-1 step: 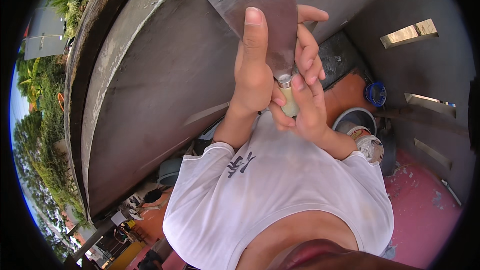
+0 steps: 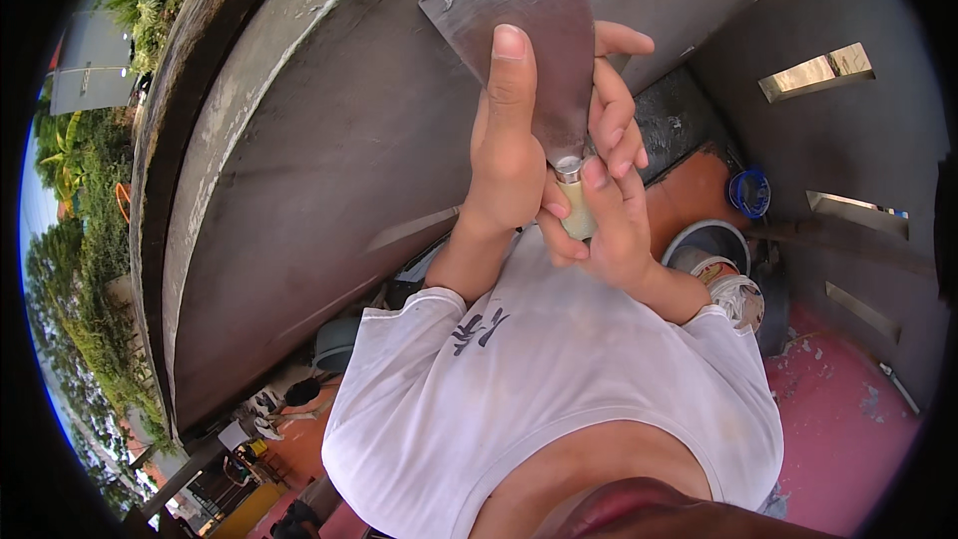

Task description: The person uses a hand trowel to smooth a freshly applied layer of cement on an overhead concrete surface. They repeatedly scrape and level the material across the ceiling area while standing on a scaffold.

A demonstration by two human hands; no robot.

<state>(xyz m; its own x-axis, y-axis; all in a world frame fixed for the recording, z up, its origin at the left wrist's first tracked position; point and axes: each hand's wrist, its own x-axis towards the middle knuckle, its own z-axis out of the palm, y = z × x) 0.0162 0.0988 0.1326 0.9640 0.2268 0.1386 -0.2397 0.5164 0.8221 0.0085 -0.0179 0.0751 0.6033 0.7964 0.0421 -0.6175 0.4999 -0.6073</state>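
A putty knife (image 2: 544, 60) with a wide, flared metal blade is held upright in front of my chest, its broad edge at the top. My left hand (image 2: 507, 155) lays its thumb along the blade's face. Its other fingers pass behind the blade and show past the right side, partly curled. The short pale yellow-green handle (image 2: 577, 210) is gripped by my right hand (image 2: 621, 230), with the thumb near the metal collar and fingertips wrapped round the front. Part of the handle is hidden by the fingers.
A dark grey wall (image 2: 329, 160) curves close behind the blade. Another grey wall (image 2: 828, 150) with slot openings stands at right. Buckets, including a blue-rimmed one (image 2: 749, 192) and a grey basin (image 2: 714, 245), sit on the floor near my right arm. Plants (image 2: 90, 240) show beyond at left.
The putty knife and both hands have shifted slightly downward in the picture, so the blade's top edge is now fully in view. The grip looks the same.
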